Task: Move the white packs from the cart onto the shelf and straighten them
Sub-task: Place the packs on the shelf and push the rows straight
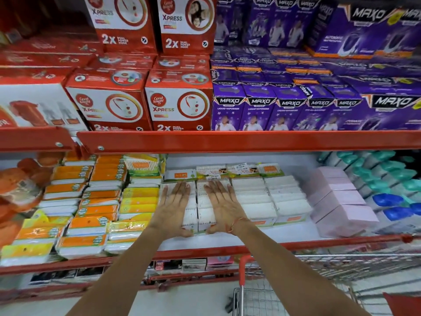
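White packs of cotton buds lie in several rows on the white shelf, under a red rail. My left hand lies flat on the leftmost row, fingers spread, thumb at the row's front end. My right hand lies flat on the row beside it, thumb against the front pack. Both palms press down on the packs; neither hand grips one. The wire cart with a red handle stands below at the right; I see no packs in the part that shows.
Orange and yellow packs fill the shelf to the left, pink boxes and teal and blue items to the right. Red and purple boxes stand on the shelf above. A lower shelf holds small boxes.
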`<state>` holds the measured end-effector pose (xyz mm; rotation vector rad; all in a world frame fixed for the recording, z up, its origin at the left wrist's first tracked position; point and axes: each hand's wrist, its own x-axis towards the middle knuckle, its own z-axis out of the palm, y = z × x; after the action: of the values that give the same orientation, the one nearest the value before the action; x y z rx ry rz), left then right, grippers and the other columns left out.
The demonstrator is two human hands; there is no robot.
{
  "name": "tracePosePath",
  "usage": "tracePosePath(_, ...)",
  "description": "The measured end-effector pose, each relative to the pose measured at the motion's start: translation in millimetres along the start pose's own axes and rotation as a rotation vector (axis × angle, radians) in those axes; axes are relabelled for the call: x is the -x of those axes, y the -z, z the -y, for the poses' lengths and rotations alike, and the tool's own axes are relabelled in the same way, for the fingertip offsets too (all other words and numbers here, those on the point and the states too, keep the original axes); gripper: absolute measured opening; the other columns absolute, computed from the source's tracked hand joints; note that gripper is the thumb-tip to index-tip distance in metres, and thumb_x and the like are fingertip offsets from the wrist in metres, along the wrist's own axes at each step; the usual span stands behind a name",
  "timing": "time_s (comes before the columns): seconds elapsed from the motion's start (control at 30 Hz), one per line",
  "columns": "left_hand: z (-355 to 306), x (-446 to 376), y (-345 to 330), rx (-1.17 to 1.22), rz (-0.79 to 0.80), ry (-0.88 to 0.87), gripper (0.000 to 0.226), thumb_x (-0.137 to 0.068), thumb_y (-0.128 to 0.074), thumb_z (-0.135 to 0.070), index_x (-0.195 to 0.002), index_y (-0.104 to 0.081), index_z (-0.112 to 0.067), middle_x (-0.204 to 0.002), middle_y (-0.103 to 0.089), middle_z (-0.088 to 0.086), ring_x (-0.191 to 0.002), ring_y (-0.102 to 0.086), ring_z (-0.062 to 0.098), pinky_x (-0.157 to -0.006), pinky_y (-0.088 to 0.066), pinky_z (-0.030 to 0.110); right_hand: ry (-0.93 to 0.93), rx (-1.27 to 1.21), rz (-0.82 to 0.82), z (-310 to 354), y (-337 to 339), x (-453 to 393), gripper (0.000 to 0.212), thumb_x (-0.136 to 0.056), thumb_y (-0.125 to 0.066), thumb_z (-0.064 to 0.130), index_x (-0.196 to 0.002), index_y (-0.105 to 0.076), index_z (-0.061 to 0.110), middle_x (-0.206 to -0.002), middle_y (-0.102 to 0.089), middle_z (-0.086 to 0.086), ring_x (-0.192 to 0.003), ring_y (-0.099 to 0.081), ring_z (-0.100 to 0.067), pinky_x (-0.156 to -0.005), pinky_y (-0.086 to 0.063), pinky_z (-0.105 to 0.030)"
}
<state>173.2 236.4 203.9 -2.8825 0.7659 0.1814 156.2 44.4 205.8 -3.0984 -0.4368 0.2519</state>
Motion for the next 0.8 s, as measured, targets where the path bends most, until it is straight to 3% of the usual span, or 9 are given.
tracePosePath(0.1, -1, 0, 5, 0.028, 0.051, -0.001, 0.154, -0.04, -0.055, -0.09, -0.141, 0.026, -0.005, -0.159, 0.012, 0.013, -0.146, 0.014, 0.03, -0.114, 0.02, 0.056, 0.001, 0.0, 0.003, 0, 0, 0, 0.145, -0.054, -0.072, 0.071, -0.147, 0.019, 0.008, -0.154, 0.029, -0.008, -0.145, 0.023, -0.028, -0.12, 0.011, -0.051)
tracePosePath(0.17, -7, 0, 12, 0.055, 0.072, 0.019, 0.16, -0.025, -0.04, -0.098, -0.133, 0.035, -0.007, -0.157, 0.022, 0.012, -0.145, 0.021, 0.028, -0.114, 0.013, 0.062, -0.001, -0.005, -0.004, -6, 4, 7, 0.153, -0.047, -0.07, 0.077, -0.146, 0.023, 0.007, -0.154, 0.03, -0.009, -0.143, 0.027, -0.029, -0.12, 0.01, -0.052)
tracePosePath(0.27, -31, -6, 23, 0.197, -0.01, 0.016, 0.161, -0.027, -0.043, -0.098, -0.136, 0.033, -0.008, -0.155, 0.028, 0.012, -0.143, 0.026, 0.026, -0.115, 0.015, 0.059, 0.005, -0.036, -0.02, -33, 15, 25, 0.154, -0.045, -0.071, 0.077, -0.148, 0.019, 0.007, -0.157, 0.025, -0.01, -0.144, 0.025, -0.026, -0.12, 0.009, -0.052)
tracePosePath(0.4, -90, -32, 40, 0.244, -0.1, -0.081, 0.155, -0.04, -0.055, -0.091, -0.146, 0.021, -0.006, -0.156, 0.026, 0.012, -0.144, 0.024, 0.025, -0.11, 0.032, 0.046, -0.058, -0.018, 0.015, -103, 24, 54, 0.154, -0.044, -0.067, 0.081, -0.148, 0.02, 0.008, -0.157, 0.026, -0.01, -0.145, 0.023, -0.024, -0.121, 0.005, -0.053)
tracePosePath(0.5, -134, -54, 50, 0.206, -0.088, -0.132, 0.151, -0.044, -0.057, -0.088, -0.147, 0.014, -0.003, -0.158, 0.016, 0.015, -0.146, 0.015, 0.028, -0.118, 0.013, 0.052, -0.11, -0.02, 0.049, -149, 25, 73, 0.155, -0.043, -0.07, 0.079, -0.148, 0.02, 0.009, -0.157, 0.025, -0.008, -0.145, 0.022, -0.023, -0.119, 0.014, -0.048)
tracePosePath(0.57, -156, -65, 50, 0.168, -0.051, -0.142, 0.148, -0.048, -0.058, -0.086, -0.147, 0.013, -0.001, -0.158, 0.014, 0.017, -0.146, 0.015, 0.03, -0.119, 0.005, 0.054, -0.139, 0.006, 0.103, -171, 23, 79, 0.154, -0.045, -0.076, 0.073, -0.148, 0.019, 0.008, -0.158, 0.023, -0.009, -0.145, 0.021, -0.025, -0.119, 0.012, -0.048)
tracePosePath(0.8, -185, -83, 33, 0.104, -0.006, -0.065, 0.124, -0.073, -0.049, -0.075, -0.145, 0.016, 0.001, -0.157, 0.016, 0.018, -0.145, 0.018, 0.032, -0.12, 0.004, 0.053, -0.197, 0.0, 0.137, -190, -5, 75, 0.151, -0.053, -0.084, 0.054, -0.136, 0.035, 0.008, -0.157, 0.025, -0.011, -0.145, 0.021, -0.029, -0.122, -0.001, -0.051)
